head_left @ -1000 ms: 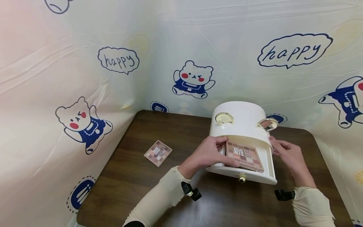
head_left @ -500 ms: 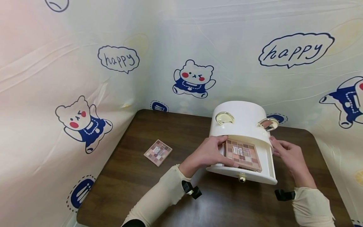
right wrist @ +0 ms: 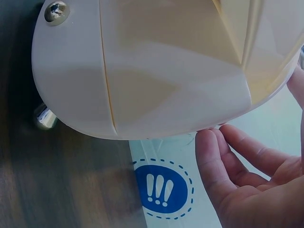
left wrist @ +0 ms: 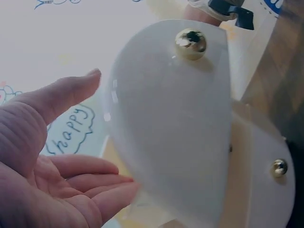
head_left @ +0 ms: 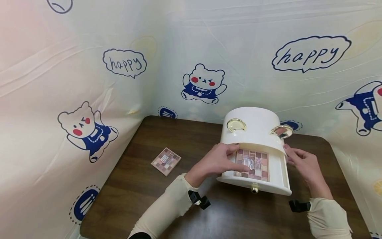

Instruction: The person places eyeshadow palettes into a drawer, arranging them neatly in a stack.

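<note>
Left hand: left hand (head_left: 215,161) at the left end of the pulled-out drawer, fingers (head_left: 238,167) extended and only slightly bent, tips lying on the near-left part of the eyeshadow palette; nothing is gripped
Left wrist view: palm open, fingers (left wrist: 90,175) straight beside the curved white drawer front (left wrist: 171,123)
Right hand: right hand (head_left: 302,165) at the right side of the white case, fingers (right wrist: 247,152) loosely extended, tips at or just beside the edge under the lid; contact cannot be confirmed, nothing is held
Eyeshadow palette: eyeshadow palette (head_left: 253,160) lies flat in the open drawer, far edge tucked under the case body, printed lettering across its pink and brown pans
Drawer: drawer (head_left: 282,172) drawn out toward the person, gold knob (head_left: 254,189) on its curved front; a second gold knob (left wrist: 279,167) shows lower down in the left wrist view
White case: white case (head_left: 253,124) rounded, standing on the table, two gold fittings on its upper face
Second palette: second palette (head_left: 166,161) lies flat on the table, well apart to the left of the case
Table: table (head_left: 143,186) dark wood grain
Backdrop: cloth backdrop (head_left: 89,83) printed with bears and "happy" bubbles encloses the table at rear and sides
</note>
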Action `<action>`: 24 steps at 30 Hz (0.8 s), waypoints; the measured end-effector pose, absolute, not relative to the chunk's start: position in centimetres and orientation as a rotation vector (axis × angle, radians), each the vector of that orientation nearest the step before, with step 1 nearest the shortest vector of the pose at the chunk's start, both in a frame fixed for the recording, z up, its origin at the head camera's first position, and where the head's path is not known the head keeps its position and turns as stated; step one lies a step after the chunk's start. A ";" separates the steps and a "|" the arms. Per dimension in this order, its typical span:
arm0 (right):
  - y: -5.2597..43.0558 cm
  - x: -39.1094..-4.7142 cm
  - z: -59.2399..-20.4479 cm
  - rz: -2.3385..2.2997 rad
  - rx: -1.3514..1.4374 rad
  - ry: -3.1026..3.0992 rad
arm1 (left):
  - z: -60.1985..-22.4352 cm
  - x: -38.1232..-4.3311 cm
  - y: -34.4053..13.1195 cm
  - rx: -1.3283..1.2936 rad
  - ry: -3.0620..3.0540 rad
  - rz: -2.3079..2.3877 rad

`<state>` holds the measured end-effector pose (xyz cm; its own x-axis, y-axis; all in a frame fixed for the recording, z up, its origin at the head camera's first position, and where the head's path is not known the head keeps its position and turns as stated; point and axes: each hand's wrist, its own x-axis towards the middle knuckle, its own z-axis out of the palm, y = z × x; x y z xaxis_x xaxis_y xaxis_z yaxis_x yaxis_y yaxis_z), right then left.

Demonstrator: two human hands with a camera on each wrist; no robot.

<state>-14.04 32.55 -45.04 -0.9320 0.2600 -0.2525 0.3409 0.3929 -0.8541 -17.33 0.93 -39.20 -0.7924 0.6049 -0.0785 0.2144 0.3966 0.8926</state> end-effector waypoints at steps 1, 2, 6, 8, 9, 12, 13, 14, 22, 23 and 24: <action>32.6 -14.0 -45.1 -1.595 0.553 2.558 | -39.0 -17.4 0.7 0.698 2.280 1.370; 32.6 -14.0 -45.1 -1.595 0.551 2.559 | -38.8 -17.5 0.4 0.679 2.292 1.384; 32.6 -14.1 -45.1 -1.594 0.535 2.560 | -38.2 -17.9 -1.0 0.600 2.317 1.494; 32.6 -14.0 -45.1 -1.590 0.525 2.561 | -38.0 -17.9 -1.8 0.587 2.304 1.550; 32.7 -14.0 -45.1 -1.590 0.523 2.560 | -38.0 -17.9 -2.1 0.581 2.300 1.571; 32.8 -14.1 -45.1 -1.597 0.536 2.553 | -38.1 -17.9 -3.2 0.553 2.285 1.622; 32.8 -14.1 -45.1 -1.603 0.541 2.550 | -38.2 -17.8 -3.5 0.540 2.277 1.641; 32.8 -14.1 -45.1 -1.608 0.546 2.546 | -38.3 -17.8 -3.8 0.524 2.271 1.657; 32.9 -14.1 -45.2 -1.610 0.545 2.540 | -39.2 -17.7 -6.7 0.471 2.327 1.718; 32.9 -14.1 -45.2 -1.601 0.541 2.548 | -39.3 -17.8 -7.1 0.466 2.340 1.724; 32.9 -14.1 -45.3 -1.598 0.538 2.552 | -39.4 -17.8 -7.5 0.451 2.345 1.734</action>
<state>-14.14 32.90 -45.25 -0.9348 0.2501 -0.2522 0.3361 0.3931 -0.8558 -17.78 -7.47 -39.40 -0.9358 0.3516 0.0274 0.1293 0.2697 0.9542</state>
